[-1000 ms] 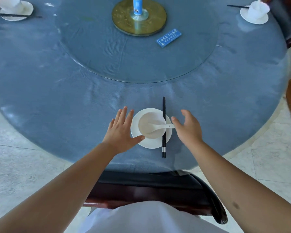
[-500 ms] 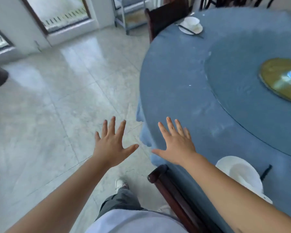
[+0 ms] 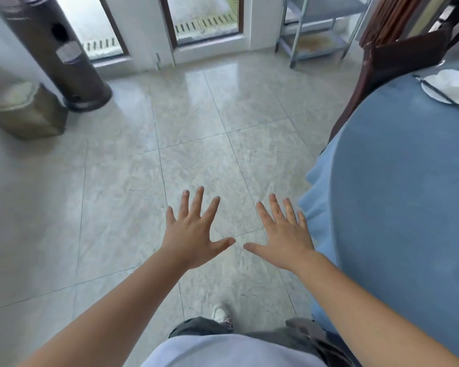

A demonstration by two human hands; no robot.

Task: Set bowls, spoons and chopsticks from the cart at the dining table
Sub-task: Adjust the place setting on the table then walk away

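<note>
Head view, L to R: brown heater column (image 3: 51,51) and tan bin (image 3: 28,112) at far left, on the tiled floor (image 3: 170,144). Your left hand (image 3: 194,235) is spread flat, empty, palm down above the tiles; your right hand (image 3: 285,238) likewise, fingers splayed, just beside the blue cloth's edge. Metal cart (image 3: 318,27) stands top centre-right by the doors. On the worktop (image 3: 408,207), far right, a white bowl (image 3: 453,82) on its plate w/ chopsticks (image 3: 445,98) across it.

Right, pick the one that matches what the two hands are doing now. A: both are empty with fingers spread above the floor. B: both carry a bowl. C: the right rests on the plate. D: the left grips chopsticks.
A: the left hand and right hand are open, fingers spread, holding nothing, above the tiled floor.
</note>
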